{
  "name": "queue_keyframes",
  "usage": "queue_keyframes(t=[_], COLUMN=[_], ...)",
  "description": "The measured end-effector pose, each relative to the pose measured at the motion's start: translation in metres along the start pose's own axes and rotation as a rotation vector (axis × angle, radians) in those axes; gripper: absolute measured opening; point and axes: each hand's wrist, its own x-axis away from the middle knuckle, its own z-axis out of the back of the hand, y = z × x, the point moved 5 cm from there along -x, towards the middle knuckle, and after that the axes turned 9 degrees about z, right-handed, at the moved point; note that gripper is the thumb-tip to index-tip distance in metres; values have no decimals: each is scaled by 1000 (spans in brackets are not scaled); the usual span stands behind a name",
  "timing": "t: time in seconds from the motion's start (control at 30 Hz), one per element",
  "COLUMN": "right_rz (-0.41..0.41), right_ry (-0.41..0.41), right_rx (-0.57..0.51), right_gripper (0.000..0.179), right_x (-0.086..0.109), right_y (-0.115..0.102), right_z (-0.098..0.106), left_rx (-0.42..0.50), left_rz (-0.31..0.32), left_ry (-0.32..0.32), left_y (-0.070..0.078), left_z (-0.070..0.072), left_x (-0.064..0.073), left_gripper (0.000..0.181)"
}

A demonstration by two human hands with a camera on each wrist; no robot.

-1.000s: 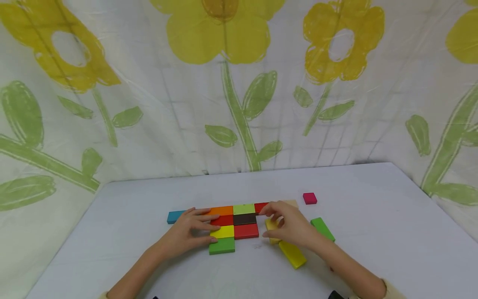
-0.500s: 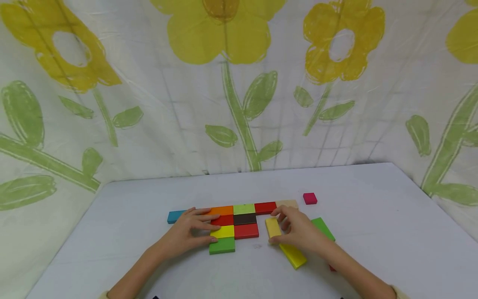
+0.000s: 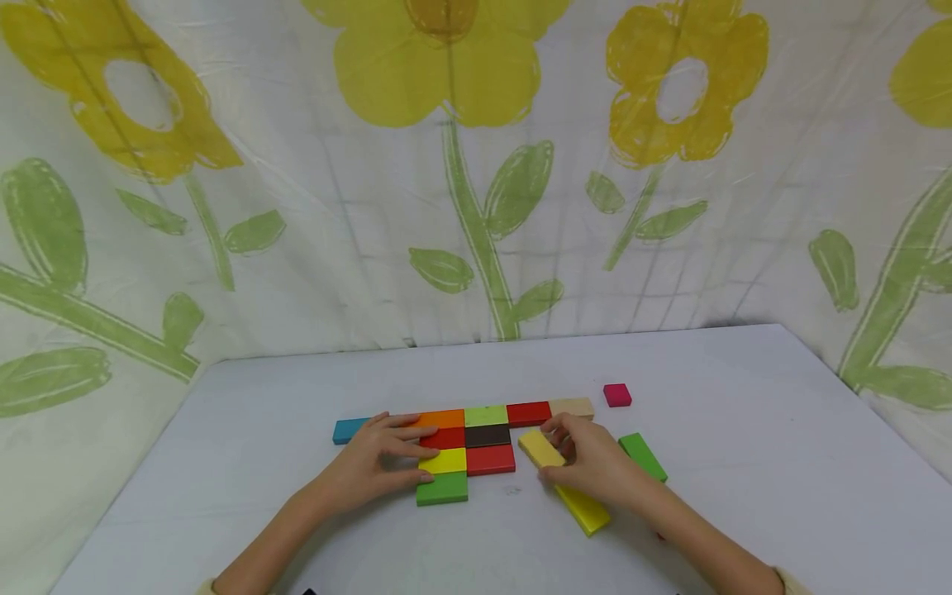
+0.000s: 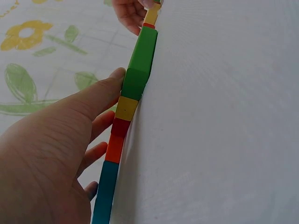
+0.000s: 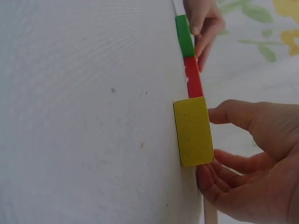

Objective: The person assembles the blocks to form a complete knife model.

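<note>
Flat coloured blocks lie edge to edge on the white table. My left hand (image 3: 366,463) rests along their left side with fingers spread, fingertips touching an orange block (image 3: 444,419), a yellow block (image 3: 446,461) and a green block (image 3: 443,489). To the right, my right hand (image 3: 598,464) pinches a pale yellow block (image 3: 540,448) between thumb and fingers, low at the table and tilted towards the upper left. A brighter yellow block (image 3: 586,510) lies just in front of it; in the right wrist view this yellow block (image 5: 194,131) hides the pinched one.
A blue block (image 3: 348,430) ends the row at left, a beige block (image 3: 573,407) at right. Beyond my right hand lie a pink square block (image 3: 616,395) and a loose green block (image 3: 644,457). A red piece is mostly hidden under my right forearm. A flowered cloth hangs behind.
My right hand has moved right and taken hold of the pale yellow block, whose far end has turned to the left. The left hand has stayed in place.
</note>
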Motion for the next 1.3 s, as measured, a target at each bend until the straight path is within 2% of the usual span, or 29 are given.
queue_keyframes(t=[0.23,0.53,0.77,0.87,1.03,1.3], right_rz=[34,68,85,119,202,256], right_ry=[-13,9,17,14,-16,-92], right_rx=[4,36,22,21,36,5], right_gripper=[43,34,34,34,31,30], right_x=[0,-1,2,0,-5,-14], right_y=[1,1,-2,-4,-9,-22], right_z=[1,3,10,13,14,8], left_rx=[-3,-2,1,-3,-4,-8], left_rz=[2,1,3,3,0,10], left_ry=[3,6,4,4,10,0], left_y=[-1,-1,-1,-1,-1,-1], left_z=[0,0,0,0,0,0], left_x=[0,0,0,0,0,0], left_gripper=[35,35,35,35,34,36])
